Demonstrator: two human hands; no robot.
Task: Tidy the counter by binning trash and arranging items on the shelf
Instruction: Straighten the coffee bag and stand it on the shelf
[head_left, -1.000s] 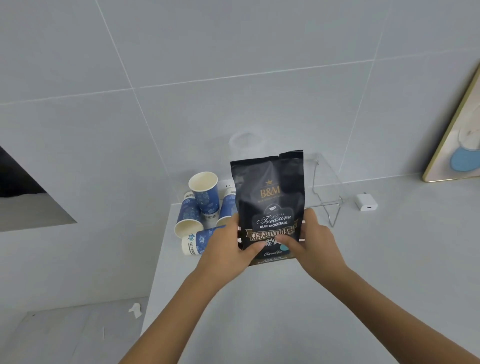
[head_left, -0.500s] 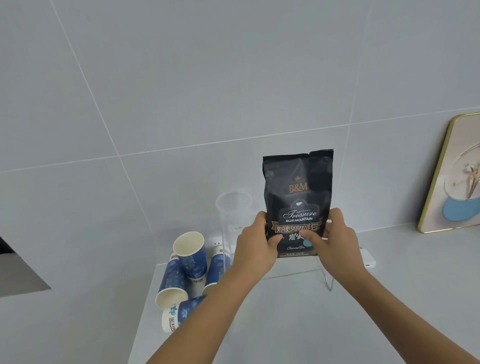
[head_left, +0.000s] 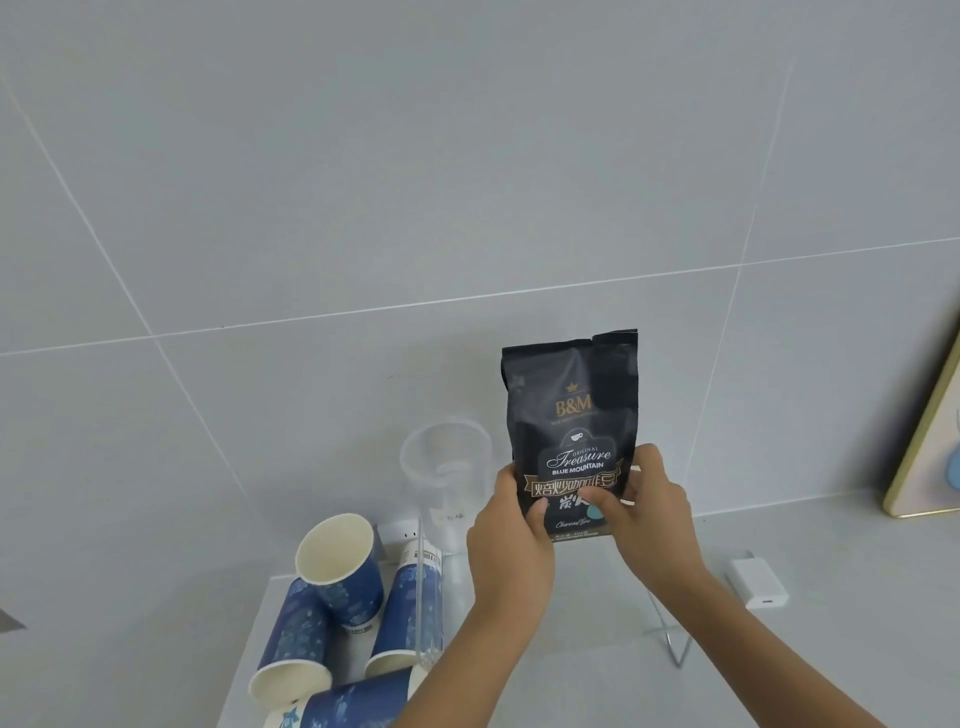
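A black coffee bag (head_left: 570, 415) with gold and white lettering stands upright in the air before the grey tiled wall. My left hand (head_left: 506, 540) grips its lower left edge and my right hand (head_left: 644, 512) grips its lower right. The bag's bottom sits level with a clear shelf (head_left: 421, 587) with thin wire legs (head_left: 672, 642) on the counter. A clear plastic cup (head_left: 447, 467) stands on the shelf just left of the bag.
Several blue paper cups (head_left: 337, 566) lie tumbled on the counter's left end, partly under the shelf. A white charger (head_left: 758, 584) lies to the right on the counter. A gold-framed picture (head_left: 930, 447) leans on the wall at far right. A white socket (head_left: 397, 532) is behind the cups.
Both hands have lifted the coffee bag from low over the counter up to shelf height and toward the wall. The view has tilted upward, then dipped slightly.
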